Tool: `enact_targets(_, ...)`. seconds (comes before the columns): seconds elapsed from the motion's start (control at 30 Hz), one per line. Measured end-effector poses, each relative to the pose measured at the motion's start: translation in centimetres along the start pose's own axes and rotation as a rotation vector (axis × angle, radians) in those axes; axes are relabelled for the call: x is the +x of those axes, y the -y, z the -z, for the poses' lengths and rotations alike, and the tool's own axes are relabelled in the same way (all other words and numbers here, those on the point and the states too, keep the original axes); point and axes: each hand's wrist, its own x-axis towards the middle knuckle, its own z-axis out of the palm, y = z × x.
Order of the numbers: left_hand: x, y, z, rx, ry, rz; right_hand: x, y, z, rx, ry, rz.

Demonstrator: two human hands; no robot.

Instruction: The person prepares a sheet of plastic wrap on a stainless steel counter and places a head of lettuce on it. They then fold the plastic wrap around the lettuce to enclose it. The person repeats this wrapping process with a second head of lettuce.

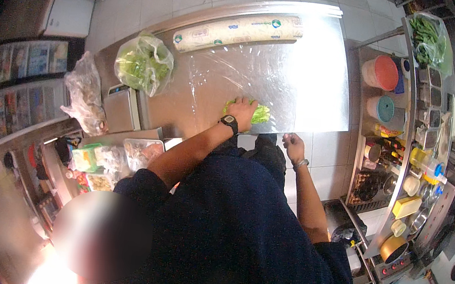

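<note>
My left hand (241,113), with a black watch at the wrist, presses down over a small bunch of green leafy vegetable (261,114) near the close edge of the steel table. Leaves stick out on both sides of the hand. Clear plastic film (236,73) with creases lies over the tabletop, between the greens and a large printed roll of wrap (241,33) at the far edge. My right hand (292,143), wearing a metal-banded wristwatch or bracelet, is just off the close table edge with curled fingers; whether it pinches anything is too small to tell.
A clear bag of leafy greens (144,63) sits at the table's left, beside a metal scale (122,110) and another plastic bag (85,92). Food trays (143,153) are at lower left. On the right, shelves (396,192) hold tubs, bottles and a pot. A person's blurred head is at lower left.
</note>
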Motion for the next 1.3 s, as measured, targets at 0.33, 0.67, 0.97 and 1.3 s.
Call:
enact_targets(0.33,-0.3,0.4,-3.7,-0.065,-0.14,0.02,-4.3,8.9,5.9,-0.523,0.35,-0.002)
enact_targets(0.67,-1.5,0.0,-2.4,0.017,-0.08,0.028,3.3,22.1,-2.3,-0.438,0.423,0.265)
enact_targets(0.97,-1.8,1.3,-5.6,-0.128,-0.333,0.053,14.0,18.6,-8.7,0.118,0.768,-0.226)
enact_targets(1.3,-2.9,2.1,-6.4,-0.394,-0.394,0.095,15.1,22.0,-9.3,-0.032,0.909,-0.378)
